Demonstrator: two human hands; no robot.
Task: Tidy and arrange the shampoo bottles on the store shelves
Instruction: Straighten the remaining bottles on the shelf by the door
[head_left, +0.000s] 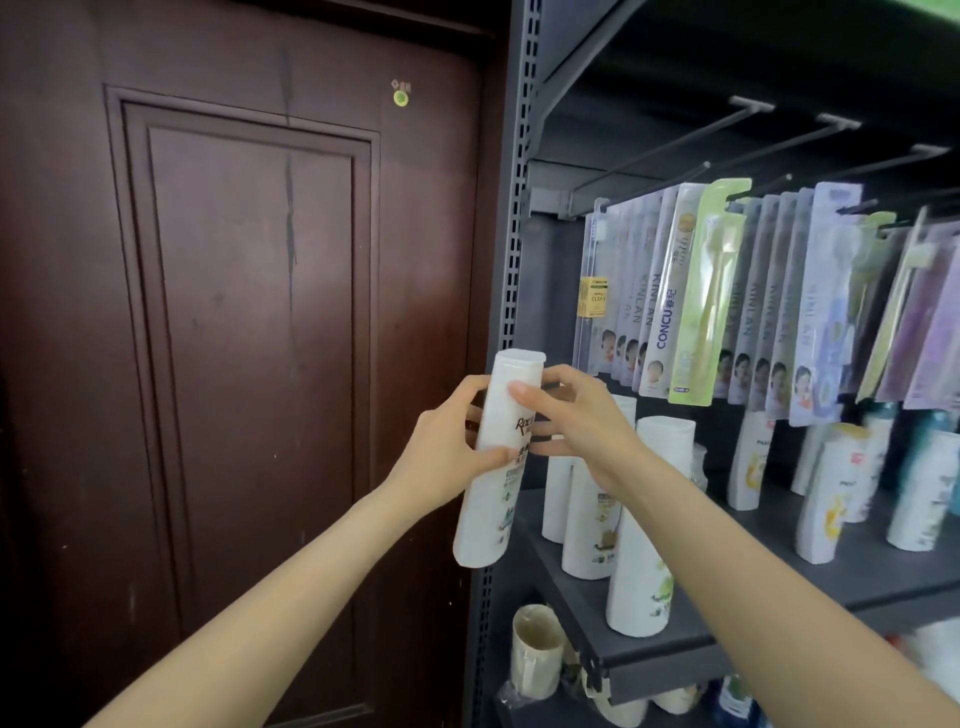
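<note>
I hold a tall white shampoo bottle (493, 467) upright in the air, just left of the shelf's upright post. My left hand (447, 447) grips its middle from the left, thumb across the label. My right hand (576, 421) pinches its upper part from the right. On the dark grey shelf (675, 657) stand more white shampoo bottles: a front one (641, 571), one behind it (589, 530), and further right a row with yellow-printed labels (826, 509).
Packaged toothbrushes (691, 301) hang on hooks above the bottles. A dark brown door (234, 338) fills the left side. Cups (535, 654) sit on the lower shelf. The perforated shelf post (514, 208) runs vertically beside the held bottle.
</note>
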